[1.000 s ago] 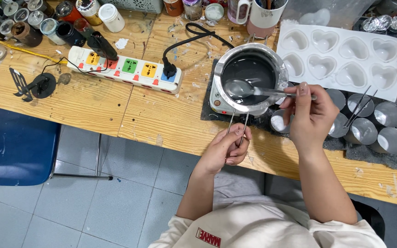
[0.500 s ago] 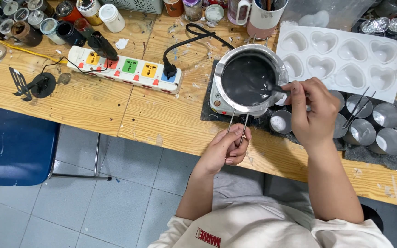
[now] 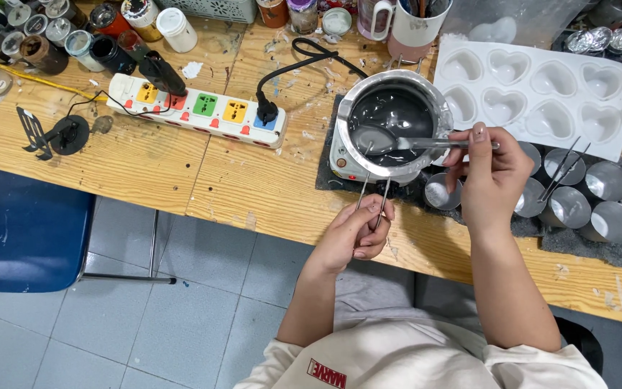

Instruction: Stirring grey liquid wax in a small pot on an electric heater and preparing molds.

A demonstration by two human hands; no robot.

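Left to right along the wooden workbench (image 3: 109, 155): a cluster of small paint jars (image 3: 52, 32) sits at the back left corner, then a white power strip (image 3: 196, 109) with coloured sockets and 2 black plugs in it.

The left hand (image 3: 354, 234) rests at the front edge of the bench, fingers pinched closed around metal tweezers (image 3: 373, 193), tips pointing up toward the melting pot (image 3: 396, 124). Those are thin, springy and light, so a pinch mid-shaft like this looks right to me.

The pot sits on a small white heater (image 3: 341, 160) on a dark mat (image 3: 325, 173), roughly mid-bench, full of glossy grey liquid, probably melted wax. I'd guess it's hot and sloshy, with a slick metal rim, so not something to grab bare.

The right hand (image 3: 491, 180) is closed in a fingertip grip on the far end of a metal spoon (image 3: 397, 142); the bowl lies in the liquid at the pot's left side. The spoon is stiff and light but likely gets slippery and warm nearer the bowl, so the handle end is the place to hold it.

Right of that: small metal cups (image 3: 577, 198) packed touching along the mat, 1 more pair of tweezers (image 3: 563, 169) lying across them, and a white heart-shaped silicone mould (image 3: 534, 94) behind. It's tight on that side; the open room is the bare wood between strip and heater and along the front edge.
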